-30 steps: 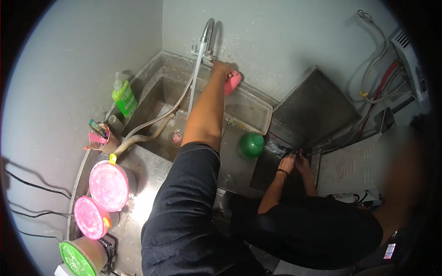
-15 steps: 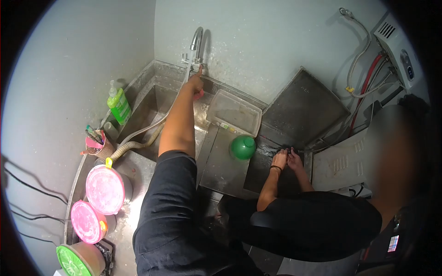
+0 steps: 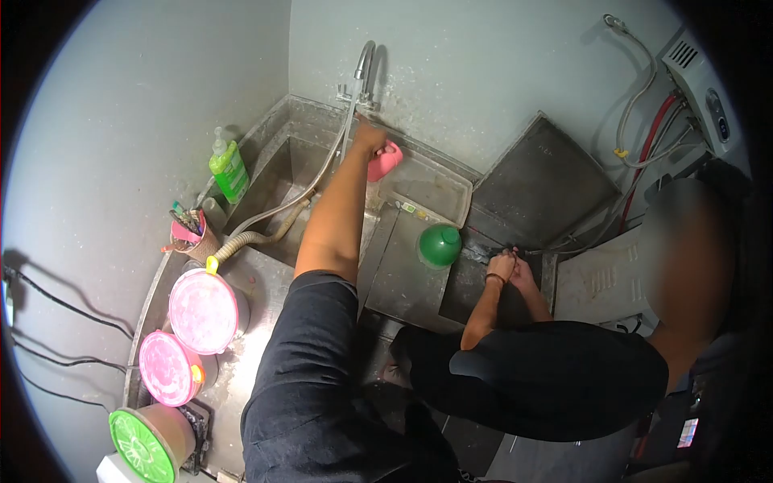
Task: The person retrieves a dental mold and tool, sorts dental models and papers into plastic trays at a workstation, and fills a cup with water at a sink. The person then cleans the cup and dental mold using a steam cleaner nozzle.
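My left hand reaches over the sink to just below the tap. Its index finger stretches toward the tap's base, close to the right-hand knob; contact is hard to make out. The other fingers curl round a pink object, smooth and rounded, whose kind I cannot tell. Beside this hand a pale hose runs from the spout down across the sink. A shallow clear tray lies to the right of the pink object. My right hand is out of view.
Another person's hands work at a right-hand basin. A green rounded vessel sits on the steel ledge between us. Green soap bottle, brush cup and pink-lidded tubs line the left. A dark panel leans on the wall.
My left hand has drawn back a little from the tap knob, and more of the pink object shows. The whole view has shifted slightly. The other person's hands stay at the basin.
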Action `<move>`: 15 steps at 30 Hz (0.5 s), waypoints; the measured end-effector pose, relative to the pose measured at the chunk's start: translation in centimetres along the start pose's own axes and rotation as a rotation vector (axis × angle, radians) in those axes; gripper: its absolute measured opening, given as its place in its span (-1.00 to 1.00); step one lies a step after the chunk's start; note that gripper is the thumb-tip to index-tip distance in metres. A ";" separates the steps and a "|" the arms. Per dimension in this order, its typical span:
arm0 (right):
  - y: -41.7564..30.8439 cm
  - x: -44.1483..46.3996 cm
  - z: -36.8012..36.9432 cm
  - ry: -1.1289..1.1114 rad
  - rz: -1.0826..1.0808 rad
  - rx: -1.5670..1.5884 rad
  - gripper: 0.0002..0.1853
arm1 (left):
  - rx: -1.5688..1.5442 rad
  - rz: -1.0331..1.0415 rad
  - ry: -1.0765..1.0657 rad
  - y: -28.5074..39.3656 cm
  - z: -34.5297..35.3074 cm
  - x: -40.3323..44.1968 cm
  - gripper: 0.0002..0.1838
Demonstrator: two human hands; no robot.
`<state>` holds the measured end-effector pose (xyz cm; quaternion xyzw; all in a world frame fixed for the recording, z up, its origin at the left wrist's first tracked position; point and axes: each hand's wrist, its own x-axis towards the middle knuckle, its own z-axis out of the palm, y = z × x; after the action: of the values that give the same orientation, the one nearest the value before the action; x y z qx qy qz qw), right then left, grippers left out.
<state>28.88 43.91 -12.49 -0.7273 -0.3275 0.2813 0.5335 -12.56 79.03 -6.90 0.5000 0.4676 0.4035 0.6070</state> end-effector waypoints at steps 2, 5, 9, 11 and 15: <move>-0.4 0.1 0.1 0.009 0.000 -0.025 -0.69 | 0.083 0.128 0.123 -4.0 -0.3 6.6 0.06; -0.7 0.1 0.0 0.018 0.001 -0.067 -0.69 | 0.167 0.182 0.202 0.1 -0.4 2.6 0.08; -0.8 0.0 0.0 0.022 0.007 -0.109 -0.68 | 0.322 0.132 0.050 1.4 -0.7 1.4 0.10; -0.8 -0.1 -0.1 0.023 0.009 -0.124 -0.68 | 0.396 0.181 0.058 1.1 -0.4 3.3 0.10; -1.0 -0.2 -0.5 0.025 0.009 -0.158 -0.67 | 0.226 0.164 0.052 0.8 0.6 5.9 0.05</move>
<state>28.92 43.67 -11.41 -0.7720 -0.3386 0.2477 0.4774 -10.59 84.69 -7.00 0.5911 0.4832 0.4094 0.4995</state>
